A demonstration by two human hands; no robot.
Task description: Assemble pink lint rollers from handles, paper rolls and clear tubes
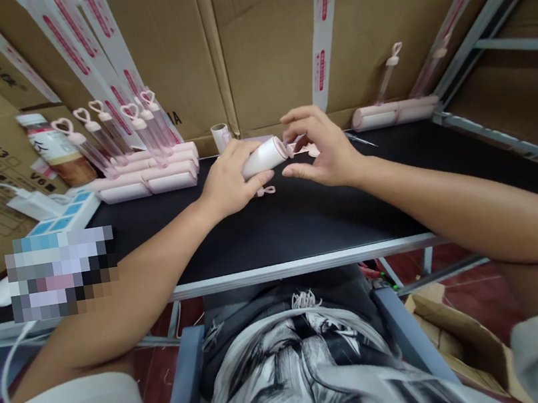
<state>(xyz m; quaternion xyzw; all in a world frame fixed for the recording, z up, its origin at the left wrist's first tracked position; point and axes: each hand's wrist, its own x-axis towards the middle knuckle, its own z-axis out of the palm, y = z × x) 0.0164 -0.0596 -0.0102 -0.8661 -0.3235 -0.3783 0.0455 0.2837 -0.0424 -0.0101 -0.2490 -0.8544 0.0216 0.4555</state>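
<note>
My left hand is wrapped round a white and pale pink cylinder, held tilted above the black table with its pink end to the right. My right hand is just beside that end, fingers curved and thumb apart, with a gap between them. A small pink piece shows at the cylinder's end near the right fingertips; whether they touch it is unclear. Behind the right fingers lie small pink parts. Below the left hand, a pink heart-shaped loop pokes out. A short clear-and-white tube stands behind the left hand.
Pink cylinders with clear heart-topped tubes stand at left; more pink cylinders are at right. A drink bottle, a power strip and a blurred-out item crowd the left. Thin pointed metal tool lies right. Cardboard walls the back.
</note>
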